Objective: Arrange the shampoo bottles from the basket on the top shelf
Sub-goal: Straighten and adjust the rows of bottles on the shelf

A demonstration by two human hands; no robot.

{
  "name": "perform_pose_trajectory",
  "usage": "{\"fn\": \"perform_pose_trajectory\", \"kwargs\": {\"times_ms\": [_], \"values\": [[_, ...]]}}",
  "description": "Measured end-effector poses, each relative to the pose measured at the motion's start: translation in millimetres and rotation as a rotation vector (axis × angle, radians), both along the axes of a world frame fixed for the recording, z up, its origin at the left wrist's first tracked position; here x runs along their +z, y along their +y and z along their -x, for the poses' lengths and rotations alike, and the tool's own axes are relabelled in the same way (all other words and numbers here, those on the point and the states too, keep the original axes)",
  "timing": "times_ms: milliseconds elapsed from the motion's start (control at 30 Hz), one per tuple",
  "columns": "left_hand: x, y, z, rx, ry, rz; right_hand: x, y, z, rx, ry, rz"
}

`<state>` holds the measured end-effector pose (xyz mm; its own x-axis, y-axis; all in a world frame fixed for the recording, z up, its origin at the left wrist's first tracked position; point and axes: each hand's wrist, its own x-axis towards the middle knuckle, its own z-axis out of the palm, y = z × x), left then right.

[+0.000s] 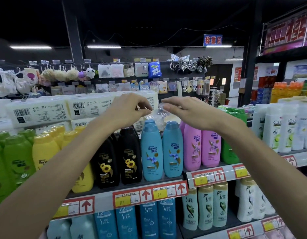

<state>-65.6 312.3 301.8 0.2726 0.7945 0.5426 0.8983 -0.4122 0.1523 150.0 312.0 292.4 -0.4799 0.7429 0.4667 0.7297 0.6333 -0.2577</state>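
Supermarket top shelf [101,188]: clear wrap [158,112] over blue bottles [152,152] is pinched by left hand [127,111], touched by right hand [189,112] with near-straight fingers, presumably for removal.

We see the top shelf [102,200] carrying upright shampoo bottles in colour blocks, left to right: green bottles [16,157], yellow bottles [44,152], black bottles [130,152], blue bottles [152,152], pink bottles [192,149]. Red-and-yellow price tags [149,194] line its front edge.

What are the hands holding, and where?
Crumpled clear plastic above the blue bottles: left hand pinches its left edge; right hand touches its top, grip unclear.
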Motion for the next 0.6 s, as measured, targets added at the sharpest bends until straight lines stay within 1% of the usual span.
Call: {"fn": "perform_pose_trajectory", "kwargs": {"times_ms": [67,133,267,400,500,600], "values": [[9,6,0,-0.004,0.049,0.099,1,-5,4,0.027,0.138,-0.016],[13,11,1,-0.01,0.082,0.198,0,-9,6,0.037,0.226,-0.038],[7,17,3,-0.057,0.037,0.315,-5,-13,2,0.02,0.259,-0.054],[-1,22,3,-0.077,-0.024,0.324,-11,-12,-7,0.016,0.283,-0.03],[-3,24,3,-0.062,-0.046,0.312,-14,-10,-11,0.02,0.331,-0.039],[-3,25,6,-0.041,-0.106,0.313,-16,-9,-13,0.019,0.353,-0.047]]}}
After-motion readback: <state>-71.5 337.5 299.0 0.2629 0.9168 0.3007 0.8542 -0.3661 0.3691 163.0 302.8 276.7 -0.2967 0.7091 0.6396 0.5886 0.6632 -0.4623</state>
